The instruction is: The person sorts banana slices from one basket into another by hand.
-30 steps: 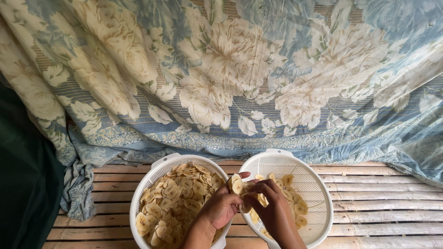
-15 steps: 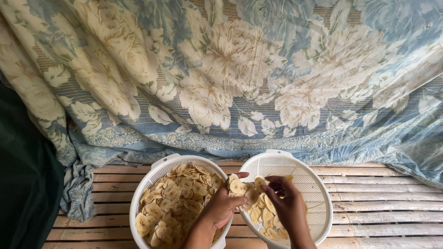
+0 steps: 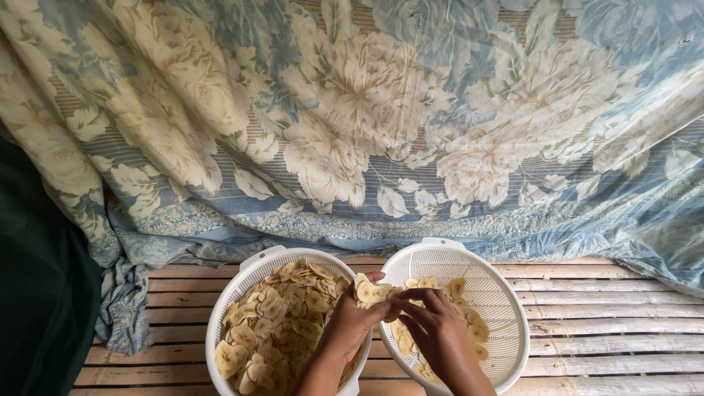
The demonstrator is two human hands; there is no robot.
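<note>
Left hand [image 3: 350, 326] at lower centre, grip pinching a small stack of pale yellow banana slices [image 3: 369, 292] between two white perforated plastic baskets [image 3: 506, 323], right hand [image 3: 433, 330] fingertips pressed together touching the stack, slatted bamboo surface [image 3: 601, 323], blue floral cloth [image 3: 352, 117] above

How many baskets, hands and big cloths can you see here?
White baskets: 2, the left basket heaped with pale banana slices and the right basket with only a few.
Hands: 2, the left hand gripping a bunch of slices and the right hand touching that bunch.
Flowered cloths: 1, the blue cloth behind.
Total: 5
</note>
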